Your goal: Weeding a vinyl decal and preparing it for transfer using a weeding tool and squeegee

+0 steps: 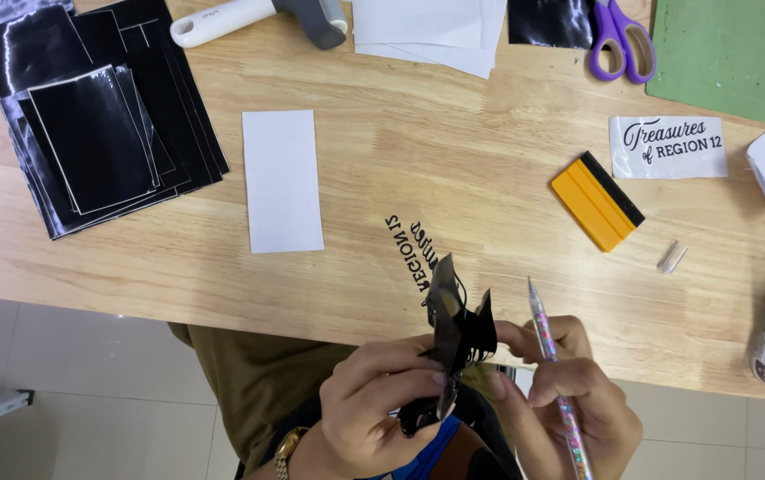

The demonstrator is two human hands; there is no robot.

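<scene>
Both hands work at the near edge of the wooden table [454, 169]: the left hand [374, 400] pinches a crumpled, glossy black vinyl scrap [454, 324] between thumb and fingertips, and the right hand [569, 391] grips one slim glittery pen tool [553, 356] while its fingertips also touch the scrap. Just beyond lies black cut lettering [414, 253]. Around it: one white paper strip [282, 180], one orange squeegee [596, 201], one pair of purple scissors [621, 40], a stack of shiny black sheets [89, 116].

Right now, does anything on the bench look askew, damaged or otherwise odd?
Mostly the black vinyl scrap pinched between the left hand and right hand: it is crumpled and curled. The stack of black sheets at the table's far left lies fanned and uneven.
</scene>
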